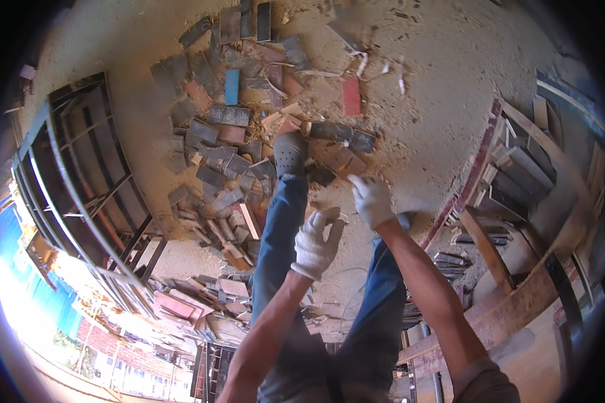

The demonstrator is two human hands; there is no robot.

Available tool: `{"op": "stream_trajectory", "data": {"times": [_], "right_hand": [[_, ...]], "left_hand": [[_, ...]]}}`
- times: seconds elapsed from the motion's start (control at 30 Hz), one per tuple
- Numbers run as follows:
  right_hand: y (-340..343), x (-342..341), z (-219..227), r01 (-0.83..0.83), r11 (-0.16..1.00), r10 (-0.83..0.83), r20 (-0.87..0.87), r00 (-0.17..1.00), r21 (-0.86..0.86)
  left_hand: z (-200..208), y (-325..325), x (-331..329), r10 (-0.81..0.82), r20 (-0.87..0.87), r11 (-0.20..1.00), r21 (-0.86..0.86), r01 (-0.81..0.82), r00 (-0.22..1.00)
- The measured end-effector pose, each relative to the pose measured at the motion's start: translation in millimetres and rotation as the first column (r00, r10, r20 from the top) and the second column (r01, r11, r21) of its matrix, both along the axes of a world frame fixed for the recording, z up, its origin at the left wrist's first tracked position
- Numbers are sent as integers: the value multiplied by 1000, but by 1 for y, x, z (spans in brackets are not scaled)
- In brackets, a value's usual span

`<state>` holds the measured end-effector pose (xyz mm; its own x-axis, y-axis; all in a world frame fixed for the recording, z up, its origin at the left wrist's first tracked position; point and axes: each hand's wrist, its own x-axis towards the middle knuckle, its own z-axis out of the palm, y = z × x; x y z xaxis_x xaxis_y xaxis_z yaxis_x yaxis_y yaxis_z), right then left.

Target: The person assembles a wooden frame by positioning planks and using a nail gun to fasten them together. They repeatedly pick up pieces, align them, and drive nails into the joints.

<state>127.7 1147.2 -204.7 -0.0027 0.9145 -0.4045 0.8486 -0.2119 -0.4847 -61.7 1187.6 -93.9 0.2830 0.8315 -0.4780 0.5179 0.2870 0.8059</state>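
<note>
Head view: left hand (317,246) gapes, right hand's (372,201) grip unclear, blocks (229,115) crowding a shoe (290,153).

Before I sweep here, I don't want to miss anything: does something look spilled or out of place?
Yes: dark rectangular offcuts lie in a jumbled heap beside the person's left clog, scattered rather than stacked. The blue block and red block stand out by colour.

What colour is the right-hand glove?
The right-hand glove is white; the head view shows it best.
</note>
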Motion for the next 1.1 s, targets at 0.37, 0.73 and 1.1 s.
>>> {"op": "stream_trajectory", "data": {"times": [0.37,0.73,1.1], "right_hand": [[162,-124,-291,-760,648,679,418,603,44],[180,-122,-287,-700,699,693,374,616,-144],[187,-125,-282,-828,544,800,381,463,-136]], "left_hand": [[-36,71,-52,246,80,951,-211,-225,966],[-39,95,-61,402,40,821,-459,-340,915],[-35,93,-47,366,93,864,-404,-301,926]]}}
